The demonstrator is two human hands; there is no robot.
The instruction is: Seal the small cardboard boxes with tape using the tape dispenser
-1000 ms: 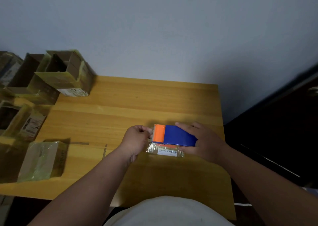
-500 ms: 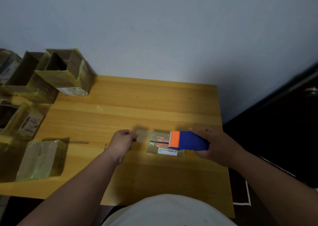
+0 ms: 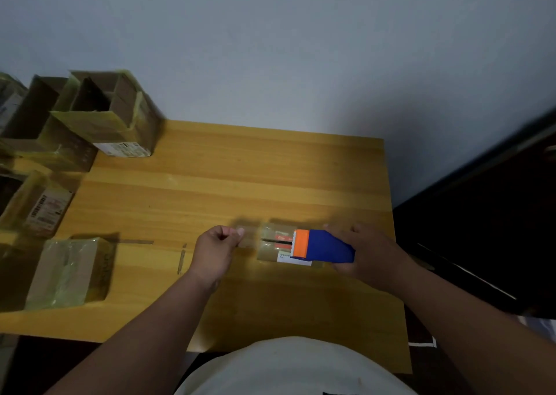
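Inspecting the bench, we find the small cardboard box lying flat near the front right of the wooden table, its top seam showing as a dark slit not yet covered. Our right hand is wrapped around the blue body of the tape dispenser, whose orange toothed head sits over the right end of the box. Our left hand has its fingers curled, thumb and forefinger pinching the free end of a clear tape strip stretched across towards the dispenser. We cannot tell whether the strip is touching the box top or held just above it. We judge the main risk to be misalignment: neither hand steadies the box, so any pull on the tape could drag or turn it and lay the strip off the seam. Slack on the left side could let the tape fold onto itself or wrinkle. Taped boxes and open cartons stand well apart at the left edge.
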